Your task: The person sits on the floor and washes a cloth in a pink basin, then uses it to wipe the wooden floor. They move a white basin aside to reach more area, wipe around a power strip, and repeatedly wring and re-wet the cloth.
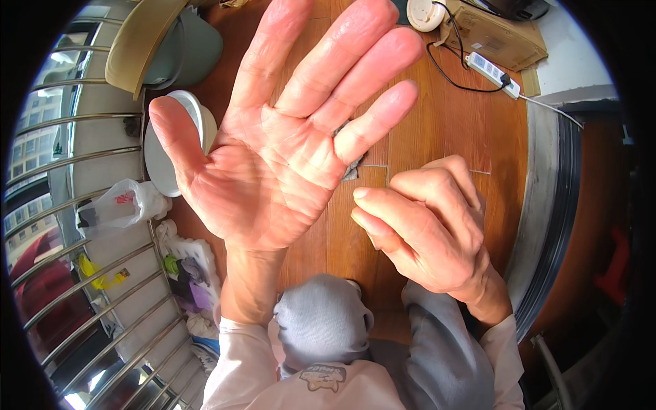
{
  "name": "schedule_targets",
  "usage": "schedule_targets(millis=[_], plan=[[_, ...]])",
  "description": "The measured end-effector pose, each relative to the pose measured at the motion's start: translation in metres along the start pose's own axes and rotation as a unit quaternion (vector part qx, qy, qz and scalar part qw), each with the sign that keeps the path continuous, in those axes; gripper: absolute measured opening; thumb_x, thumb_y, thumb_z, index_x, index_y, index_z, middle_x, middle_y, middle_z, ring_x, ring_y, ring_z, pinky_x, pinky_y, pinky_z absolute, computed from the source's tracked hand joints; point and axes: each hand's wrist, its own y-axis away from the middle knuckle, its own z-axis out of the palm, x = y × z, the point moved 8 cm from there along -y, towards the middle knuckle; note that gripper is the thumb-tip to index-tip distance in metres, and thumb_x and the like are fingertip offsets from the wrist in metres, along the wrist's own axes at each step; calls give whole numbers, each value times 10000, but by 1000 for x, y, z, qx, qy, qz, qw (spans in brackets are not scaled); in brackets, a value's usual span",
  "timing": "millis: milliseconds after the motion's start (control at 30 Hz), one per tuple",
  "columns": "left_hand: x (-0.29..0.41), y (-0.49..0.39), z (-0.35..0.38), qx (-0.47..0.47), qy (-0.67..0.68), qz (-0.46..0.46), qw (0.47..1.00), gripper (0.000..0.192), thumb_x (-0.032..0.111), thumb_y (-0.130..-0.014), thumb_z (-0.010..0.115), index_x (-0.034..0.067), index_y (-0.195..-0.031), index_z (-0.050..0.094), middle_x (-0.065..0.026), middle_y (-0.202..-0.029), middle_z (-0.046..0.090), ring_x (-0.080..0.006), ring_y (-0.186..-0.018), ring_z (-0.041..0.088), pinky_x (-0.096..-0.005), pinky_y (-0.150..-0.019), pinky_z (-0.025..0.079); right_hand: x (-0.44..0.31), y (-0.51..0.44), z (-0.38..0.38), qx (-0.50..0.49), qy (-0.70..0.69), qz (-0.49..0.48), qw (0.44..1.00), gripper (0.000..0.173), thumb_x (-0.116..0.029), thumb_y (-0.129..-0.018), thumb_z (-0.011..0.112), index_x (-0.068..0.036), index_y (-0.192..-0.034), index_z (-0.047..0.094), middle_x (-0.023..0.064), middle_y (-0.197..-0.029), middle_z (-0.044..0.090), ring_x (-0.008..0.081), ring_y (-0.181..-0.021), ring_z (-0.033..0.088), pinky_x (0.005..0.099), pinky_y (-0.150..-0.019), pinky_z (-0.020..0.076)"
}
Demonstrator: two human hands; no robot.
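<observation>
My left hand (266, 164) is raised close to the camera, palm up, with its fingers spread and nothing on it. To its right my right hand (430, 225) is curled, thumb and forefinger brought together; I see nothing between them, though the inside of the fist is hidden. The two hands are apart. Below them are my knees in grey trousers (323, 323). Partly behind my left hand lies a grey cloth (352, 169) on the wooden floor (353, 246).
Metal railing bars (77, 118) run along the left, near a white basin (207, 123), a grey-green bucket (200, 51) and a plastic bag (120, 205). At the upper right are a cardboard box (497, 38) and a white power strip (492, 72) with cables. A door track (553, 215) edges the right.
</observation>
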Motion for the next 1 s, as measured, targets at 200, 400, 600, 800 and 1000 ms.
schedule_targets(millis=[200,400,600,800,1000], plan=[[33,28,2,4,-27,49,998,843,560,-1074,478,34,-1674,206,-261,-1734,127,-412,-1612,147,-578,-1320,87,-18,-6,33,-40,-62,-2,997,228,9,-789,837,-29,-983,725,57,-842,631,239,-699,568,348,-611,465],[90,75,-1,95,-137,128,978,846,561,-1073,475,5,-1665,237,-286,-1724,159,-419,-1605,185,-576,-1320,112,-30,-20,56,-53,-142,11,988,233,97,-759,760,-4,-964,715,44,-801,646,187,-688,554,304,-620,447],[173,170,11,311,-609,236,691,555,381,-1081,557,-54,-1425,589,-278,-1487,568,-374,-1357,583,-520,-1209,399,-48,-37,79,-123,-167,-1,978,221,97,-750,736,12,-954,723,43,-801,645,133,-695,521,260,-635,420],[186,248,78,334,-768,284,467,264,102,-954,759,-29,-1183,753,-203,-1323,670,-295,-1234,648,-409,-1091,493,-90,-57,111,-205,-195,-19,959,198,95,-749,715,3,-925,719,25,-764,643,129,-697,506,258,-633,418],[151,245,137,181,-906,205,324,351,33,-744,878,6,-1082,790,-200,-1228,673,-311,-1161,632,-433,-1014,493,-137,-67,135,-263,-214,-38,940,158,93,-752,731,-12,-870,717,21,-749,632,136,-693,512,275,-616,422]])
